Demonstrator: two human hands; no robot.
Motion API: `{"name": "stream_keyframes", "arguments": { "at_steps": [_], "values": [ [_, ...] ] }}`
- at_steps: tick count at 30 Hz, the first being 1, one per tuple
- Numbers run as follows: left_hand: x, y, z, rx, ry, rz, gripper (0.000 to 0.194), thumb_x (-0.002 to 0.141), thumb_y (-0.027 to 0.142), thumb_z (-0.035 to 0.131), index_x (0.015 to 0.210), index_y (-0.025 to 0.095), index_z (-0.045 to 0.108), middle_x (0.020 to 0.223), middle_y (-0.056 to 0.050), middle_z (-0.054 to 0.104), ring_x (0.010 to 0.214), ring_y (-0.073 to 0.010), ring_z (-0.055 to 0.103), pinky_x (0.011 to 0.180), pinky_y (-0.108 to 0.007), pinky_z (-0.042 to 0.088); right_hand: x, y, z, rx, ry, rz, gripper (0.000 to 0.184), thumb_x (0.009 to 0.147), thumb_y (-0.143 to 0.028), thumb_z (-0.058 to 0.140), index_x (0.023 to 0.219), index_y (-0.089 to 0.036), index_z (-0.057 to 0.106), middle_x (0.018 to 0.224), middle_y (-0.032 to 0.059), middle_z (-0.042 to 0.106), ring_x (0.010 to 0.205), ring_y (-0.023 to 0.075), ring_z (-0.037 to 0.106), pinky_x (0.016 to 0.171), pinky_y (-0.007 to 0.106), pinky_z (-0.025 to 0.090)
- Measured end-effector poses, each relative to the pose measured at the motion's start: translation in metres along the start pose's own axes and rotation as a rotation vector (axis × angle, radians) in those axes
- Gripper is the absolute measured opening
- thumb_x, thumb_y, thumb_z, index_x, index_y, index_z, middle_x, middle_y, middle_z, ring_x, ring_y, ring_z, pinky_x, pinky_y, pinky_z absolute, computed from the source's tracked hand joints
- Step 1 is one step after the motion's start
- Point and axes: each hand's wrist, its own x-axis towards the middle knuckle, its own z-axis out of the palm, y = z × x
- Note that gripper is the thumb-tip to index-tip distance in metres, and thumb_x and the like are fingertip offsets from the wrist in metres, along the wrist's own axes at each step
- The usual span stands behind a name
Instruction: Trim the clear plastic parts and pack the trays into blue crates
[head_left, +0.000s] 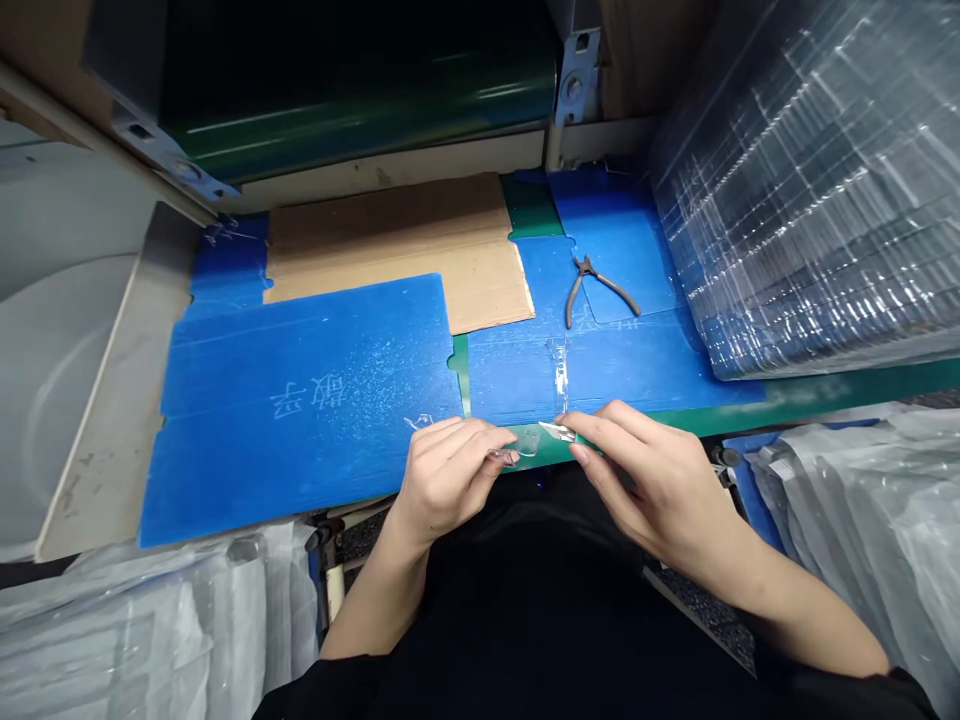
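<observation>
As I watch the head view, the left hand (450, 478) pinches a clear tape strip (502, 457) tight, and the right hand (645, 480) grips a small blade (556, 431) just beside it, both at the edge of a blue corrugated plastic sheet (300, 410); pliers (596, 288) lie beyond.

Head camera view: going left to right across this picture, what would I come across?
Grey ledge → blue corrugated plastic sheet → left hand → right hand → clear plastic-wrapped stack
</observation>
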Motion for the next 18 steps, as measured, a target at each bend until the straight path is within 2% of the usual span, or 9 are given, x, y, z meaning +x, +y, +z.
{"name": "stream_keyframes", "arguments": {
  "at_steps": [7,14,18],
  "values": [
    [-0.0021,0.0001,-0.0026,0.040,0.008,0.006,0.010,0.104,0.013,0.067,0.112,0.018,0.068,0.087,-0.006,0.077,0.070,-0.0163,0.066,0.068,-0.031,0.046,-0.0010,-0.0019,-0.0023,-0.047,-0.017,-0.015,0.023,0.116,-0.026,0.053,0.131,-0.021,0.070,0.094,0.0050,0.068,0.072,0.0152,0.062,0.065,0.031,0.046],
    [-0.0014,0.0011,-0.0004,0.057,0.010,-0.007,0.005,0.105,0.016,0.067,0.109,0.019,0.069,0.083,-0.004,0.076,0.067,-0.0157,0.064,0.066,-0.031,0.044,-0.0040,-0.0006,0.0010,-0.016,-0.053,-0.008,0.020,0.115,-0.026,0.055,0.130,-0.023,0.069,0.100,0.0056,0.071,0.079,0.0163,0.066,0.073,0.032,0.050],
    [-0.0024,0.0003,-0.0001,0.070,0.013,0.004,0.004,0.107,0.019,0.066,0.109,0.019,0.068,0.083,-0.005,0.076,0.068,-0.0158,0.066,0.066,-0.031,0.044,-0.0040,-0.0002,0.0001,-0.013,-0.064,0.000,0.021,0.116,-0.027,0.054,0.129,-0.023,0.070,0.100,0.0057,0.071,0.078,0.0162,0.066,0.072,0.031,0.050]
  ]
}}
